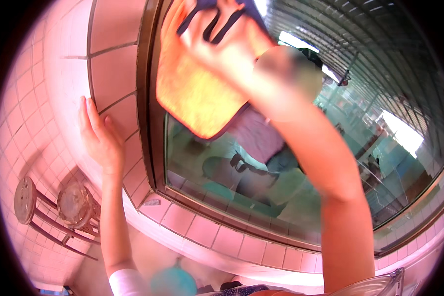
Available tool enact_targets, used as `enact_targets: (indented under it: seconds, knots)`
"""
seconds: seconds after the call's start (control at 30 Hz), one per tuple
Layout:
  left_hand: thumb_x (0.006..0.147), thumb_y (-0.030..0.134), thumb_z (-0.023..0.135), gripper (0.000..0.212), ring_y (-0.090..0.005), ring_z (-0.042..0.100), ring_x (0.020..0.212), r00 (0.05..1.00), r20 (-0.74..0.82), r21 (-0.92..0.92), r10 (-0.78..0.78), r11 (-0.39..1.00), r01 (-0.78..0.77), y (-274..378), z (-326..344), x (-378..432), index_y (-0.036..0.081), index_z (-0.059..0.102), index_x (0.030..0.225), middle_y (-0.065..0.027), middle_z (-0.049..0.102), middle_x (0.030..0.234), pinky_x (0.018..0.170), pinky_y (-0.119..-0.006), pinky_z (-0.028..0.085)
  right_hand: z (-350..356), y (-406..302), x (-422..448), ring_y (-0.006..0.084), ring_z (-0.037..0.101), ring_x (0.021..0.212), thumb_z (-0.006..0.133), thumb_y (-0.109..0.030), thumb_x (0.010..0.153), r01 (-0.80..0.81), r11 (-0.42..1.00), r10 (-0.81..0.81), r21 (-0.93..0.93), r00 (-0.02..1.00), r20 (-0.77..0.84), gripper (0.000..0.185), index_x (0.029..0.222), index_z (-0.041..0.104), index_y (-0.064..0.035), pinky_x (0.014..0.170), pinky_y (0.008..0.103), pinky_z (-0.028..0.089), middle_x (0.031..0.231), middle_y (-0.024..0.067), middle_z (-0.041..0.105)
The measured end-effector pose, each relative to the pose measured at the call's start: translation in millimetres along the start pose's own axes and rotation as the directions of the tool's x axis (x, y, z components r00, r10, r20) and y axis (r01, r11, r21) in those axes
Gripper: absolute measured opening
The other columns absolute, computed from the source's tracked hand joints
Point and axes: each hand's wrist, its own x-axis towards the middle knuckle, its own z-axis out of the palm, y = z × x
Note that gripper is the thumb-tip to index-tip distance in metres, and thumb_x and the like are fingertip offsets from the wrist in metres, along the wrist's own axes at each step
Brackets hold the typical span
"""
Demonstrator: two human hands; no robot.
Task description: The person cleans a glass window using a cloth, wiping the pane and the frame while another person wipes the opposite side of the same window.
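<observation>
My right hand [211, 22] is raised at the top, pressing an orange cloth [196, 96] with a dark edge against a glass window pane [214, 177]. Its fingers are blurred and spread over dark strips or folds of the cloth. My left hand [101, 137] rests with its fingers extended at the corner of the pink-tiled wall beside the window, holding nothing. A brown frame [145, 111] runs between that tiled edge and the pane.
Two round stools [72, 203] [25, 201] stand at the lower left by a tiled wall. A tiled sill [225, 240] runs under the window, with a small grey piece [151, 202] at its corner. A round teal object [174, 282] lies low in view. Reflections show in the glass.
</observation>
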Motion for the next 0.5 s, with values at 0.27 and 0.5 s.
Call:
enact_targets:
  seconds: [0.27, 0.5]
  knots:
    - [0.095, 0.007, 0.049, 0.045, -0.0369, 0.046, 0.126, 1.000, 0.001, -0.008, -0.012, 1.000, 0.012, 3, -3, 0, -0.001, 0.039, 0.139, -0.0213, 0.045, 0.138, 0.104, -0.042, 0.038, -68, -88, -72, 0.0192, 0.047, 0.051, 0.050, -0.011, 0.087, -0.170, 0.513, -0.190, 0.841, 0.933, 0.305, 0.010, 0.095, 0.053, -0.0069, 0.046, 0.0335, 0.043, 0.075, 0.0069, 0.054]
    - [0.092, 0.004, 0.052, 0.049, -0.0372, 0.048, 0.124, 0.999, -0.035, 0.026, 0.018, 1.000, -0.017, 2, 1, 2, 0.002, 0.039, 0.139, -0.0205, 0.046, 0.138, 0.101, -0.043, 0.041, -92, -52, -70, 0.0191, 0.050, 0.053, 0.051, -0.013, 0.086, -0.310, 0.324, -0.150, 0.894, 0.916, 0.372, 0.010, 0.095, 0.053, -0.0082, 0.046, 0.0346, 0.042, 0.079, 0.0081, 0.059]
